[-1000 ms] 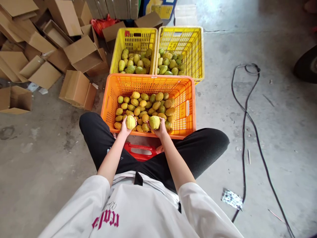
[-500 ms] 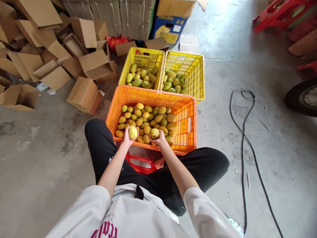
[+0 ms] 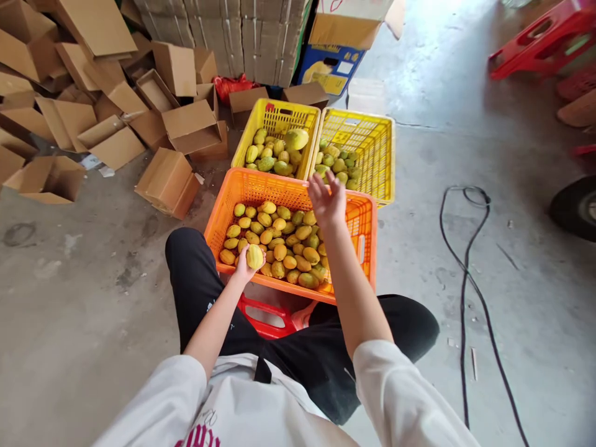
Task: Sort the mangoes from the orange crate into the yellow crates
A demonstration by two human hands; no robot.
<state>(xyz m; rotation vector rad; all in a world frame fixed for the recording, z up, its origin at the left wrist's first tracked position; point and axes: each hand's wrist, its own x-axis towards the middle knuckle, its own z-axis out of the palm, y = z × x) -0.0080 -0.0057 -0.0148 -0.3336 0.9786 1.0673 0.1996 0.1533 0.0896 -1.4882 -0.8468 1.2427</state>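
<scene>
My left hand (image 3: 246, 262) is closed around a yellow papaya (image 3: 254, 256) with pale ribs, over the near left part of the orange crate (image 3: 302, 288). My right hand (image 3: 328, 200) is raised above that crate's far right part, its fingers spread and nothing in them. Several small yellow-green papayas (image 3: 280, 252) lie loose in the orange crate. A larger-looking green-yellow papaya (image 3: 296, 139) appears over the left yellow crate (image 3: 238, 144), seemingly in the air. Other greenish papayas (image 3: 266, 163) lie in that crate.
The right yellow crate (image 3: 379, 146) also holds papayas. Open cardboard boxes (image 3: 116, 146) are heaped at the left. A blue fruit carton (image 3: 330, 67) stands behind the crates. A red plastic stool (image 3: 267, 320) is between my legs, and a black cable (image 3: 465, 267) lies on the floor at right.
My right hand has let go of its papaya, opened and moved forward and up. That fruit now appears over the left yellow crate. My left hand still holds its papaya. The view has shifted slightly.
</scene>
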